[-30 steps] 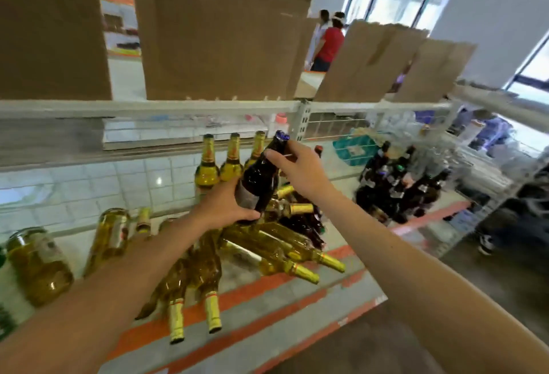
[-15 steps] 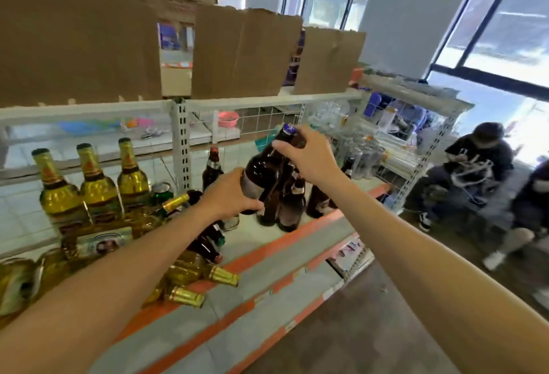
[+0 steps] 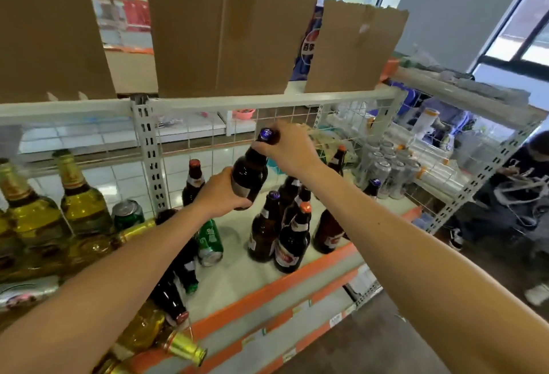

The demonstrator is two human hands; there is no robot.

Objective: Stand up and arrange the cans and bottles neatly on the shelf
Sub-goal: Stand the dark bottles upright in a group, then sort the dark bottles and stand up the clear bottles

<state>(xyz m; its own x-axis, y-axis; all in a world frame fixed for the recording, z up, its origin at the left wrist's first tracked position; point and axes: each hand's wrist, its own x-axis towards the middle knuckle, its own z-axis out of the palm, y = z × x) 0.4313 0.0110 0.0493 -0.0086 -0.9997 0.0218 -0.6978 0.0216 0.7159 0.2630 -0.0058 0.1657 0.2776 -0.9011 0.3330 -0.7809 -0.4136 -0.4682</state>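
While my left grip (image 3: 221, 195) wraps around the lower body of a dark brown bottle (image 3: 249, 176), my right grip (image 3: 289, 151) is clamped on its neck, just under the blue cap. I hold the bottle slightly tilted and clear of the shelf (image 3: 237, 275), above and left of a cluster of upright brown bottles (image 3: 292, 240). A green can (image 3: 210, 241) sits on the shelf just beside my left forearm. Golden bottles (image 3: 84, 204) stand at far left, and more of them lie tumbled (image 3: 142, 329) near the front edge. Silver cans (image 3: 386, 173) stand farther right.
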